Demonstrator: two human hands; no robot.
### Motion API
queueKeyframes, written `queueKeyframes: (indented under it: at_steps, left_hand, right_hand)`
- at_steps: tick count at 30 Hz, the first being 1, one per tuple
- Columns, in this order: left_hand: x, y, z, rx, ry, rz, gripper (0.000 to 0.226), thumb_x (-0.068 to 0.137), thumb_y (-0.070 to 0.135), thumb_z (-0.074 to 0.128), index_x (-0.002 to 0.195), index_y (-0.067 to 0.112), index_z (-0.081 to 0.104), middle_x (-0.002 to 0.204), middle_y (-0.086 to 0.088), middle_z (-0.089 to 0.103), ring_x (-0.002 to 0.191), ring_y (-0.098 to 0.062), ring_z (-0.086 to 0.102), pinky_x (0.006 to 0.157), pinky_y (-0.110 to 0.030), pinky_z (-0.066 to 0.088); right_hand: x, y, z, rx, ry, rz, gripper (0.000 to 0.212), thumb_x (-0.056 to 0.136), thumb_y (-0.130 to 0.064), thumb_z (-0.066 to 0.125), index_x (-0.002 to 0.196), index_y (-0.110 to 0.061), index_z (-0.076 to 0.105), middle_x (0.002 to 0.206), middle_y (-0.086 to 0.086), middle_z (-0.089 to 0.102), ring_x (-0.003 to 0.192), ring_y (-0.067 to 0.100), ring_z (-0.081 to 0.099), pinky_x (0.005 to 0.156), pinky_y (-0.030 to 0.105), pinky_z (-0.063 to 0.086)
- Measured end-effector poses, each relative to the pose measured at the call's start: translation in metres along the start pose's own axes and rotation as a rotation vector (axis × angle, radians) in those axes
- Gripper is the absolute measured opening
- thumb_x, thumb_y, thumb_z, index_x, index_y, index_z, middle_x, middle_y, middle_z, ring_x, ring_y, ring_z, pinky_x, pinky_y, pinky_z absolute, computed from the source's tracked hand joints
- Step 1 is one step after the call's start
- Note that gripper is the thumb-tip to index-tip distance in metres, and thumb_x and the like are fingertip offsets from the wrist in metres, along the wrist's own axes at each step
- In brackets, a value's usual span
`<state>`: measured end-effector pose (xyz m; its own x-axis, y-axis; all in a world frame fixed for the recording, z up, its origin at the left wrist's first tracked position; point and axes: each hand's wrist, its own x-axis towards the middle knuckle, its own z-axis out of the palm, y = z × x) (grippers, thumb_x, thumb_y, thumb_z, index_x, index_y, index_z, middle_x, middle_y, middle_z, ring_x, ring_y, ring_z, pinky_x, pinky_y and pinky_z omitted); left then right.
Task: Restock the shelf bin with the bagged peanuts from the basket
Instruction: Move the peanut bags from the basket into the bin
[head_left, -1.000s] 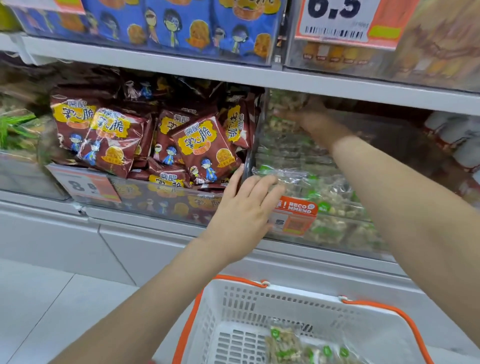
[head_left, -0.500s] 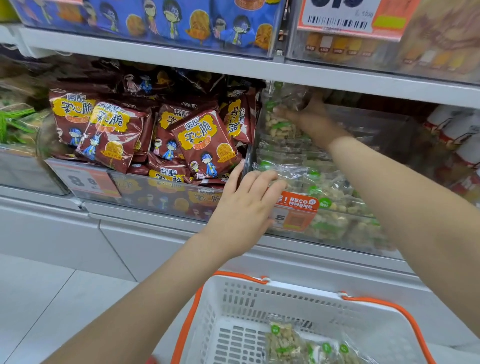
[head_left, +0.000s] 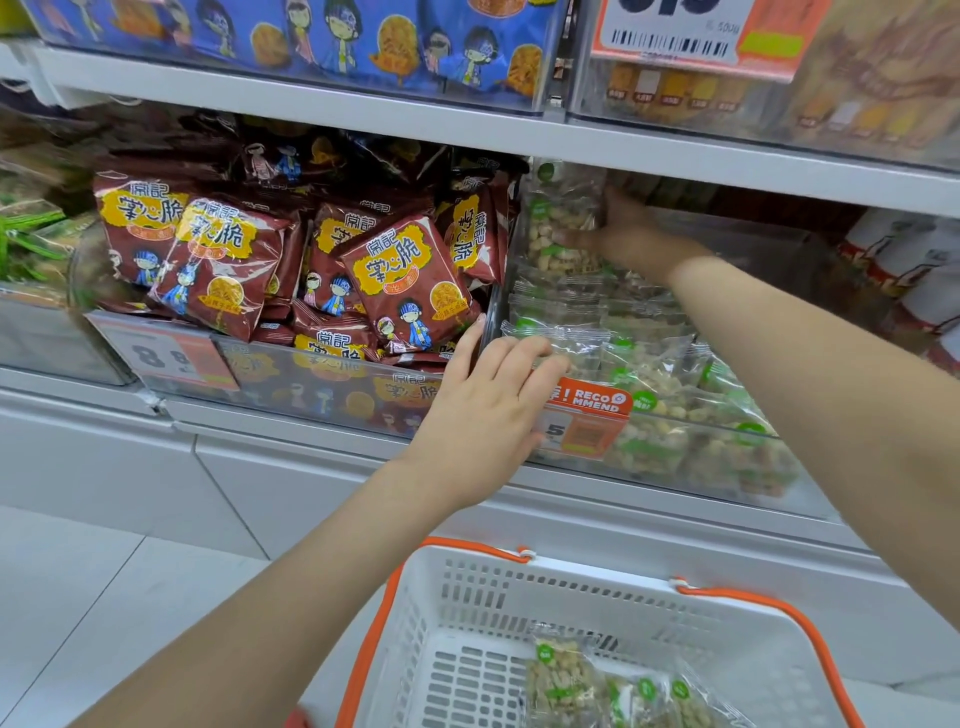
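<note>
Shelf bin (head_left: 675, 467), R hand (head_left: 628, 231) grip on peanut bag (head_left: 563, 218) upright inside

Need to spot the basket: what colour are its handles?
Orange handles on a white basket, head view.

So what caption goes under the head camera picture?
Right hand stands a peanut bag in the shelf bin; left hand rests on its front.
</note>
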<state>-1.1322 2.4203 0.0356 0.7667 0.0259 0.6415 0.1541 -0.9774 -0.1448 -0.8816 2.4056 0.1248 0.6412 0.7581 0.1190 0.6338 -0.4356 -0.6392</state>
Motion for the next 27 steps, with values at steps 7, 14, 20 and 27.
queueKeyframes:
  at_steps: [7,14,20,27]
  left_hand:
    - [-0.001,0.0,0.001,-0.004,-0.004,0.005,0.076,0.059,0.034,0.083,0.121,0.016,0.042,0.12,-0.007,0.056,0.109,-0.026,0.049,0.109,-0.048,0.019]
    - [-0.001,-0.001,0.003,-0.005,0.001,0.005,0.075,0.06,0.034,0.082,0.121,0.015,0.044,0.12,-0.007,0.055,0.109,-0.024,0.042,0.109,-0.047,0.015]
    - [-0.001,-0.001,0.003,-0.007,-0.002,0.003,0.074,0.06,0.034,0.082,0.121,0.016,0.044,0.12,-0.007,0.055,0.109,-0.024,0.043,0.109,-0.047,0.015]
    - [-0.001,-0.001,0.003,-0.006,-0.01,0.0,0.075,0.059,0.034,0.082,0.121,0.016,0.043,0.121,-0.007,0.055,0.109,-0.025,0.047,0.109,-0.047,0.015]
  right_hand:
    - [-0.018,-0.002,0.009,0.078,0.295,0.007,0.087,0.075,-0.031,0.079,0.141,-0.008,0.027,0.137,0.006,0.05,0.124,0.02,0.049,0.088,0.02,0.039]
    - [-0.017,-0.005,0.018,0.051,0.413,-0.03,0.054,0.075,-0.025,0.08,0.12,-0.011,0.054,0.101,-0.001,0.059,0.09,0.015,0.056,0.078,0.027,0.048]
    - [-0.015,-0.012,0.024,0.103,0.479,0.054,0.048,0.079,-0.03,0.076,0.116,-0.008,0.055,0.106,0.004,0.062,0.092,0.016,0.055,0.074,0.024,0.042]
    - [-0.02,-0.016,0.039,0.204,0.576,0.183,0.045,0.087,-0.026,0.067,0.121,-0.005,0.047,0.117,0.013,0.062,0.106,0.029,0.06,0.074,0.028,0.044]
